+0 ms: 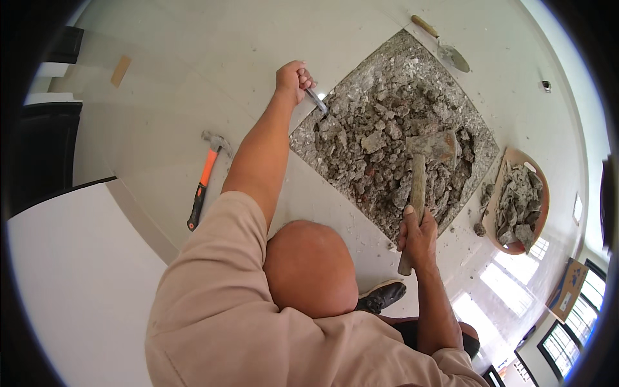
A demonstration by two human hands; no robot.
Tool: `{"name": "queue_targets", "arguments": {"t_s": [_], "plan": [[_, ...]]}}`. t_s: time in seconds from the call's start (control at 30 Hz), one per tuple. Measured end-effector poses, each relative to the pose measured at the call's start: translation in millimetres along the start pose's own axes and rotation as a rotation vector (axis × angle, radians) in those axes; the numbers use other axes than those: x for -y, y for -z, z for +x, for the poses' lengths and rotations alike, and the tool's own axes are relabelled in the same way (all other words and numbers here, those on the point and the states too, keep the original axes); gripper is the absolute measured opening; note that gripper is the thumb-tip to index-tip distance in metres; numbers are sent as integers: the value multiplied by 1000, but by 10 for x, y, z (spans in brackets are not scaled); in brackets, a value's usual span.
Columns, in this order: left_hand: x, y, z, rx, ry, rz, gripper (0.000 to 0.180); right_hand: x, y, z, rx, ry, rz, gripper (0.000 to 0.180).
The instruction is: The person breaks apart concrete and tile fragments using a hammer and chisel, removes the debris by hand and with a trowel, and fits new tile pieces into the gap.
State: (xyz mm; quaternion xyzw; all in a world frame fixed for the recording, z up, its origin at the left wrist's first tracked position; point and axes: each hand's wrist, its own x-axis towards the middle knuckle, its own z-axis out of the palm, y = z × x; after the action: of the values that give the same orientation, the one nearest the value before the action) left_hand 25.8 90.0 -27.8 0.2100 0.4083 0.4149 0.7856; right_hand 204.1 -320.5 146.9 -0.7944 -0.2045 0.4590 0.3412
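Left hand and right hand: both bare, each closed round a tool. Far left, on the pale floor: one claw hammer, orange and black handle, lying free, head toward the upper end, just beside the left forearm. Next, one metal chisel, gripped in the left fist; long axis slanting down and rightward from the hand, lower end at the upper-left edge of the broken patch. Patch: diamond-shaped as seen, filled with grey rubble, lumps loose and uneven. Over its right half, one heavy hammer, wooden handle held low by the right hand, handle running nearly straight up to a broad, dusty head; whether the head touches the rubble cannot be told. Chisel lies up and to the left of the hammer head, well apart from it; left hand is the nearer to that edge. Upper right, beside the patch: one trowel, wooden handle, blade toward the lower right. Right of the patch: one orange basin, oval, slotted handholds, holding grey broken pieces; one loose lump outside, near its left rim.
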Motion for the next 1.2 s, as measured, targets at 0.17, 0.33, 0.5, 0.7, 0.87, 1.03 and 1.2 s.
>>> {"name": "queue_targets", "arguments": {"t_s": [0.17,0.33,0.5,0.7,0.87,1.03,1.2], "plan": [[108,-34,-294,86,-113,-9,34,-18,28,-9,-16,-6,19,30],[-26,-521,-758,223,-443,267,32,25,63,-12,-20,-27,-32,31],[-14,-782,-514,276,-400,544,29,313,-71,87,12,5,-66,34],[157,-942,-234,515,-405,791,39,849,-156,219,29,153,-181,35],[138,-822,-72,630,-301,920,37,1684,-192,249,-65,565,-69,42],[93,-848,-156,587,-265,899,34,1792,-388,622,-48,1016,405,37],[228,-851,-80,601,-267,915,30,1325,-390,1014,-102,582,-693,23]]}}
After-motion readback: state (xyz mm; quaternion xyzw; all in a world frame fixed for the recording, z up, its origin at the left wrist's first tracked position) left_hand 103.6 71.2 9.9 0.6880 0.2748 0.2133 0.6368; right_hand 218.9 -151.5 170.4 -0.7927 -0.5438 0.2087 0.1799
